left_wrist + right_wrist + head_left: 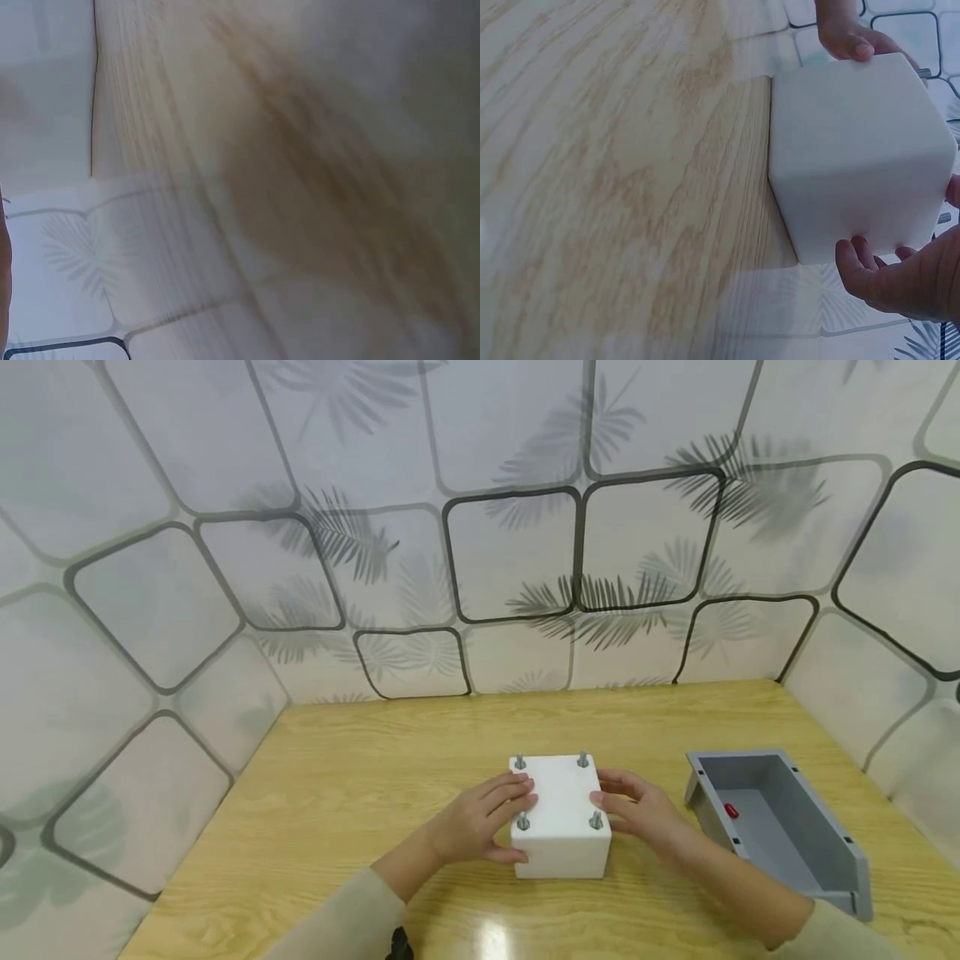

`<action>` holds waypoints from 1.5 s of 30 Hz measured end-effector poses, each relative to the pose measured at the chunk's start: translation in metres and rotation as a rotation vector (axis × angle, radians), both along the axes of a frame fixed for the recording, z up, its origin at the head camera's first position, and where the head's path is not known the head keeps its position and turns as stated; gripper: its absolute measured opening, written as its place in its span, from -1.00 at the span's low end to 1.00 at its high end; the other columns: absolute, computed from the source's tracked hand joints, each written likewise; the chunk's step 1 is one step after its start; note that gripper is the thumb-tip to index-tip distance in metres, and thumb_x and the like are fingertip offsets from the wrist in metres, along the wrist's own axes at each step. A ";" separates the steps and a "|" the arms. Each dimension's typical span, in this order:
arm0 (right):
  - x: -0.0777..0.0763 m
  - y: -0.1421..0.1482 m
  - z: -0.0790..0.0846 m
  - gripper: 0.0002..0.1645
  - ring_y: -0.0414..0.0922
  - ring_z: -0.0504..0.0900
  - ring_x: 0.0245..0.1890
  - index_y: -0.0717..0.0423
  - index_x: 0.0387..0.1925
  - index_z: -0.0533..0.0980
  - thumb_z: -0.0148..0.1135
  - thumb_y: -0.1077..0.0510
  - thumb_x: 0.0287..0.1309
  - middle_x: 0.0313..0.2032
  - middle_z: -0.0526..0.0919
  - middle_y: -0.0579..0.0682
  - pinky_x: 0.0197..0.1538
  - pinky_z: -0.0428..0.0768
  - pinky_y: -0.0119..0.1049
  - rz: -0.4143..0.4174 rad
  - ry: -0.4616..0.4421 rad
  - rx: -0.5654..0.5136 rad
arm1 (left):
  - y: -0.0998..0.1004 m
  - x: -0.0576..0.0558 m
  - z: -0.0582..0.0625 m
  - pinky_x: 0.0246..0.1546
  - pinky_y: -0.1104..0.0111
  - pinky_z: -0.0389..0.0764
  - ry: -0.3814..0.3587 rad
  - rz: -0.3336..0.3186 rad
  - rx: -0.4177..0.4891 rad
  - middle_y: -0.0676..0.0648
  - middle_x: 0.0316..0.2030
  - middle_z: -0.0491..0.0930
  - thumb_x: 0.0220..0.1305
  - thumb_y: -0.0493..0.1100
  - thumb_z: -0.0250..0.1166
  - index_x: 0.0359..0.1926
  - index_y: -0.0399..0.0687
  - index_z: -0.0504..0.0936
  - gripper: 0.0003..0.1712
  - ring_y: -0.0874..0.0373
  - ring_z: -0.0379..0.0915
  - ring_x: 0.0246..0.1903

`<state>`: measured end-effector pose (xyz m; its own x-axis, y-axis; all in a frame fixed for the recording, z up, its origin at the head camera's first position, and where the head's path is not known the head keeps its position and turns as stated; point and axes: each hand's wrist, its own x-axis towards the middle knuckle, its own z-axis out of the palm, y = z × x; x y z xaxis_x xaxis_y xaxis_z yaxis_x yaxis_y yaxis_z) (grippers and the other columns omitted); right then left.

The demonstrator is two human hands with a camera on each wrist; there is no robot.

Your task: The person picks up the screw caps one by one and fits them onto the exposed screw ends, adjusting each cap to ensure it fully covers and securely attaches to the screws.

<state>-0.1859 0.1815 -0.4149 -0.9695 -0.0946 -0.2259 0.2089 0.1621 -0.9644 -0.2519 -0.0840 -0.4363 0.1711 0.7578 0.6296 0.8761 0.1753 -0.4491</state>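
Note:
A white box-shaped block point(558, 797) sits on the wooden table, a metal bolt point(582, 761) standing up at each corner of its top. My left hand point(472, 818) holds its left side, fingers laid over the top edge and thumb low by the front corner. From the right, my right hand point(651, 817) grips the block with the thumb on the top edge and the fingers against the side. In the right wrist view, its curled fingertips point(845, 255) touch the smooth side face. The left wrist view shows mostly blurred table.
To the right stands a grey open tray point(780, 847) with a small red object point(731, 811) inside, close beside my right forearm. A small black item point(400, 945) shows at the bottom edge by my left sleeve. Patterned walls point(517, 556) enclose the table point(360, 752).

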 end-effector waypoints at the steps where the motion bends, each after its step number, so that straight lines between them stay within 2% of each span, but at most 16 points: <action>1: 0.000 0.000 0.000 -0.24 0.11 0.43 0.16 0.28 0.33 0.19 0.20 0.03 0.21 0.26 0.28 0.34 0.04 0.62 -0.11 0.002 0.005 0.005 | 0.000 -0.001 -0.001 0.24 0.25 0.40 0.001 0.009 -0.015 -0.24 0.01 0.54 0.16 0.38 0.13 0.02 -0.35 0.51 -0.16 -0.05 0.47 0.08; 6: -0.001 0.003 0.001 -0.24 0.09 0.43 0.15 0.29 0.31 0.21 0.22 0.01 0.19 0.24 0.31 0.29 0.06 0.60 -0.11 0.018 0.027 0.019 | 0.000 -0.003 -0.001 0.27 0.24 0.37 0.017 0.023 -0.062 -0.22 0.02 0.51 0.22 0.39 0.03 0.05 -0.33 0.49 -0.16 -0.03 0.44 0.09; 12: 0.002 0.002 0.002 -0.25 0.05 0.47 0.11 0.34 0.28 0.22 0.22 0.01 0.20 0.22 0.35 0.30 0.05 0.61 -0.10 0.007 0.018 0.026 | 0.000 -0.005 0.004 0.25 0.28 0.39 0.045 0.006 -0.072 -0.18 -0.03 0.56 0.14 0.41 0.11 0.01 -0.29 0.53 -0.16 0.01 0.48 0.04; 16: 0.004 0.000 0.003 -0.24 0.00 0.51 0.06 0.37 0.27 0.22 0.21 -0.01 0.21 0.19 0.37 0.29 0.03 0.62 -0.13 -0.013 -0.002 0.024 | 0.000 -0.005 0.007 0.22 0.29 0.43 0.027 0.004 -0.080 -0.15 -0.04 0.59 0.06 0.43 0.18 0.00 -0.25 0.55 -0.16 0.03 0.50 0.02; 24: 0.009 0.001 0.010 -0.27 0.02 0.50 0.07 0.33 0.25 0.28 0.23 -0.02 0.18 0.19 0.40 0.26 0.08 0.60 -0.14 -0.036 0.041 0.101 | 0.000 -0.006 0.005 0.24 0.29 0.41 0.023 -0.028 -0.058 -0.16 -0.04 0.60 0.08 0.40 0.18 0.00 -0.29 0.56 -0.17 0.03 0.51 0.01; 30: 0.009 0.013 0.019 -0.28 0.00 0.51 0.09 0.30 0.26 0.29 0.16 -0.09 0.23 0.16 0.46 0.20 0.15 0.54 -0.12 -0.035 0.090 0.159 | 0.001 -0.008 0.003 0.23 0.29 0.42 0.041 -0.045 -0.035 -0.17 -0.05 0.58 0.14 0.37 0.14 -0.01 -0.32 0.54 -0.19 0.02 0.51 0.00; 36: 0.011 0.026 0.029 -0.33 -0.26 0.59 -0.07 0.35 0.21 0.32 0.12 -0.06 0.27 0.12 0.52 0.22 0.08 0.59 -0.23 -0.040 0.156 0.142 | 0.000 -0.008 0.003 0.22 0.28 0.43 0.046 -0.039 -0.030 -0.17 -0.06 0.59 0.19 0.36 0.08 -0.02 -0.32 0.54 -0.21 0.02 0.51 0.00; 39: 0.010 0.032 0.034 -0.35 -0.34 0.60 -0.17 0.35 0.17 0.37 0.13 -0.07 0.26 0.02 0.59 0.13 0.00 0.62 -0.33 -0.049 0.175 0.153 | 0.000 -0.008 0.003 0.22 0.28 0.43 0.046 -0.038 -0.027 -0.18 -0.06 0.58 0.21 0.35 0.06 -0.02 -0.32 0.54 -0.22 0.01 0.51 0.00; 45: 0.011 0.049 0.045 -0.41 -0.28 0.63 -0.23 0.31 0.09 0.44 0.14 -0.09 0.25 -0.18 0.65 -0.18 -0.10 0.63 -0.41 -0.068 0.224 0.203 | 0.002 -0.008 0.004 0.21 0.27 0.45 0.046 -0.051 -0.020 -0.18 -0.07 0.58 0.21 0.33 0.06 -0.02 -0.32 0.54 -0.23 0.01 0.51 -0.01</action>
